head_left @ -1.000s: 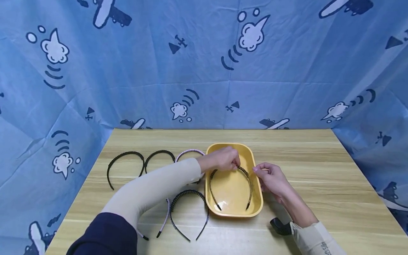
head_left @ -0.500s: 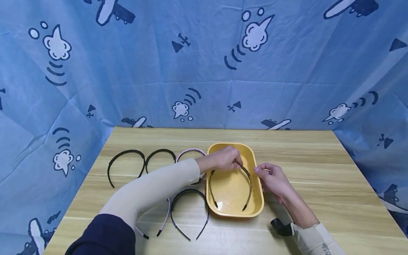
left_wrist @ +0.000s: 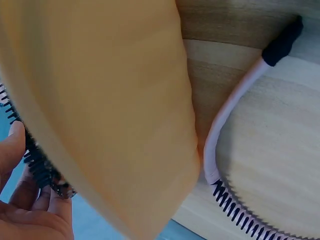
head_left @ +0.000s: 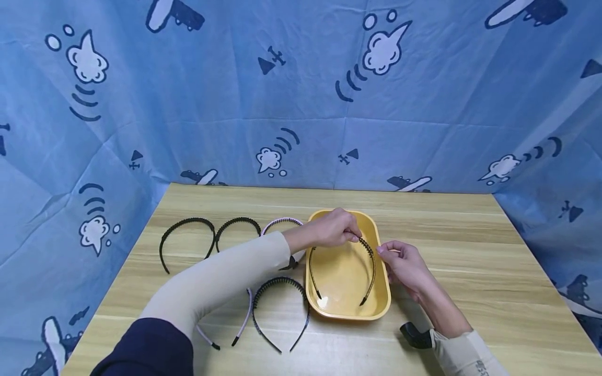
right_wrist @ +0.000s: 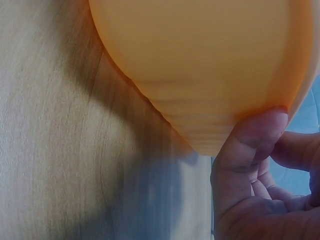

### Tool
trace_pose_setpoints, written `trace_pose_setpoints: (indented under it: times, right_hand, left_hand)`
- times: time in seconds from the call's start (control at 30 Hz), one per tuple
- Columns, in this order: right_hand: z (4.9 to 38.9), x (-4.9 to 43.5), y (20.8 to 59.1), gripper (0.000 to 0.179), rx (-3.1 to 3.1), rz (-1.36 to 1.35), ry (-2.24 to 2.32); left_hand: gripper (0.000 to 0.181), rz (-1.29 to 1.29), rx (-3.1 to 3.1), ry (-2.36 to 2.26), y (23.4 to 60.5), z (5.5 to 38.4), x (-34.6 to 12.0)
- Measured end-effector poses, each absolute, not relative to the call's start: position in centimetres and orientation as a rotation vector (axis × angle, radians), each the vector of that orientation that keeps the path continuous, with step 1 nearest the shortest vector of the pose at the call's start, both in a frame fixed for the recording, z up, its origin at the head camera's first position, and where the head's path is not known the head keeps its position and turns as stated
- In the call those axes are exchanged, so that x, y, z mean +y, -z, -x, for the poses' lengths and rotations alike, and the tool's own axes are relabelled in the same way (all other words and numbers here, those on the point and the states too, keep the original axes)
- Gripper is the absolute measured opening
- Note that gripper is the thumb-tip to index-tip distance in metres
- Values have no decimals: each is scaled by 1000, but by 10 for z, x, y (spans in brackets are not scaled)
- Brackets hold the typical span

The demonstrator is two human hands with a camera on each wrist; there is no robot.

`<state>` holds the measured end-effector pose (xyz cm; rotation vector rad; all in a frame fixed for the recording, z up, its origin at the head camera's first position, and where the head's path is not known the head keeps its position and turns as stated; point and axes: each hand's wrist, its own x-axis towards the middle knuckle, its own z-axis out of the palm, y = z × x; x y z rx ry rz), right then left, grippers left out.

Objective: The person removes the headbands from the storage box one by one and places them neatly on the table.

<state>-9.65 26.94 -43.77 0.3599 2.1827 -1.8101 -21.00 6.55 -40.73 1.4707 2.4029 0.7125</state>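
Over the yellow plastic basin [head_left: 345, 315], my left hand [head_left: 333, 228] pinches a dark headband [head_left: 372, 271] by the top of its arch. The headband's two ends point toward me, within the basin's outline. In the left wrist view, thumb and fingers grip its black comb teeth [left_wrist: 39, 162] just past the basin's rim. My right hand [head_left: 404, 265] holds the basin's right edge, and the right wrist view shows a thumb [right_wrist: 262, 127] on the basin wall with the fingers behind.
Left of the basin, two black headbands [head_left: 187, 220] [head_left: 239, 219] and a lilac one [head_left: 282, 220] lie at the back. Nearer me are a lilac headband [head_left: 244, 321], partly under my left arm, and a dark toothed one [head_left: 281, 280] against the basin.
My left hand has moved slightly up and to the right, and the headband's ends have risen a little in the basin. My right hand has stayed at the basin's edge.
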Motion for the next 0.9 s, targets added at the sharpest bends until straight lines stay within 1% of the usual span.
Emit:
trace_pose_setpoints:
  times: [0.37, 0.9]
  right_hand:
    - [97, 269, 437, 21, 2190, -341, 1806]
    - [97, 269, 439, 23, 2183, -347, 1805]
  left_hand:
    - [19, -1529, 2418, -691, 400, 204, 60]
    - [19, -1542, 2465, -758, 387, 200, 49]
